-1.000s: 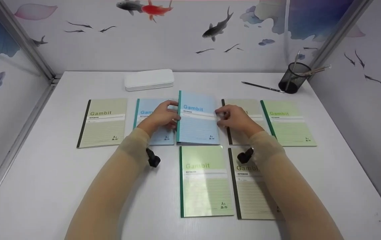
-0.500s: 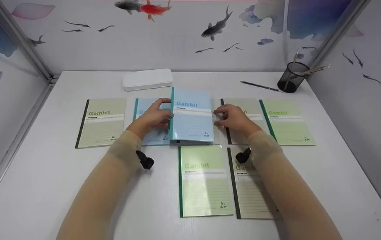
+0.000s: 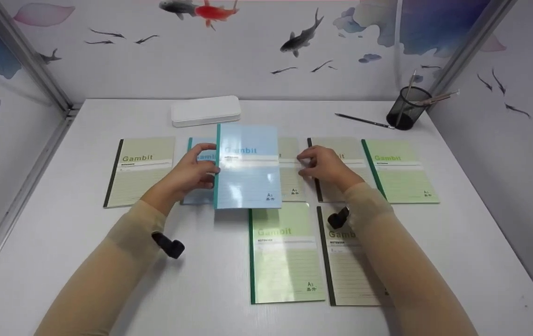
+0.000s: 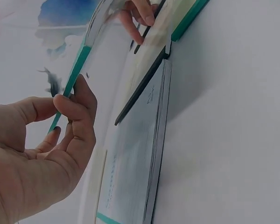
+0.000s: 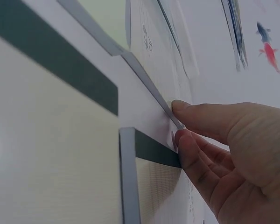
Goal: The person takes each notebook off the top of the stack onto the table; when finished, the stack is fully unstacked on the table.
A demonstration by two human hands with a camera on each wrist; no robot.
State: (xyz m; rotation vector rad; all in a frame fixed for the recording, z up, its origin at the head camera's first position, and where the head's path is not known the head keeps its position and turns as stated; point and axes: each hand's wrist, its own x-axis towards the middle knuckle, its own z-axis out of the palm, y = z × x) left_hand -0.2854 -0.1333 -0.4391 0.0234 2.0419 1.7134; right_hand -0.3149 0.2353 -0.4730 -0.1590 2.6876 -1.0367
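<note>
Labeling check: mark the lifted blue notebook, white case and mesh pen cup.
blue notebook (image 3: 248, 182), head view, lower cover, held at its spine by the left hand (image 3: 191, 173).
white case (image 3: 206, 110), head view, middle of lid.
mesh pen cup (image 3: 405, 112), head view, side wall.
</note>
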